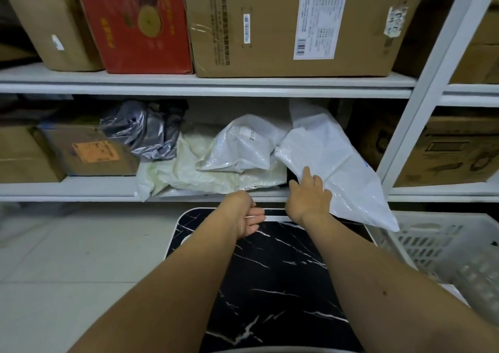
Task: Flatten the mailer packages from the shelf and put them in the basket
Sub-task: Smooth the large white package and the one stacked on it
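A large white mailer (334, 161) hangs off the middle shelf's front edge, its lower corner over the basket. My right hand (309, 197) grips its left edge. My left hand (247, 213) hovers just below the shelf lip with loosely curled fingers and holds nothing. More mailers lie crumpled on the shelf: a white one (243, 147), a cream one (194, 169) under it, and a grey one (145, 131) behind. The white slatted basket (442, 247) stands on the floor at the right.
A black marble-patterned table (272, 271) stands under my arms in front of the shelf (81, 188). Cardboard boxes (291, 25) fill the upper shelf, with a red box (132, 23) beside them. Smaller boxes (89, 150) sit left of the mailers. A white shelf post (421, 101) rises at right.
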Motion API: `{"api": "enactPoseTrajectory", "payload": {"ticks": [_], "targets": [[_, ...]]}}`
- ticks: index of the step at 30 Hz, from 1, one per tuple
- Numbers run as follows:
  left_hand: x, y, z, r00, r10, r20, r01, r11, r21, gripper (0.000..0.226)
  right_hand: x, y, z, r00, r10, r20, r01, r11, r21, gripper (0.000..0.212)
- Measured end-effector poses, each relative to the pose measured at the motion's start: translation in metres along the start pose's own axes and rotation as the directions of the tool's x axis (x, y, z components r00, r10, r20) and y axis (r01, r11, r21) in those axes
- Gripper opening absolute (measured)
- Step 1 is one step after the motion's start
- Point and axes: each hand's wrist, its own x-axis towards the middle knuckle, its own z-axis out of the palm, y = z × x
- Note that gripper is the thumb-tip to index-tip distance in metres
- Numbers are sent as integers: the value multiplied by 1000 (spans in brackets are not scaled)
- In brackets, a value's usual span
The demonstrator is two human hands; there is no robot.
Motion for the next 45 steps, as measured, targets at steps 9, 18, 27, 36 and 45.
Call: {"api": "enactPoseTrajectory", "payload": {"ticks": [9,18,27,36,45], "targets": [[-7,-15,12,1000,20,19,-21,1000,16,22,-18,20,-10,981,59,-183,-46,996,77,49],[-69,-15,56,973,145,179,-167,979,115,22,-58,50,-64,920,214,-328,-155,968,195,56],[-137,-22,78,910,255,326,-308,943,123,45,-125,44,-115,878,169,-447,-155,986,69,41],[-167,-10,20,901,247,356,-238,969,-69,35,-191,-36,-128,868,-285,-406,285,957,-63,42],[-133,-36,-62,923,316,-219,-249,925,285,30,-212,-93,-88,810,-586,-38,581,790,195,27]]}}
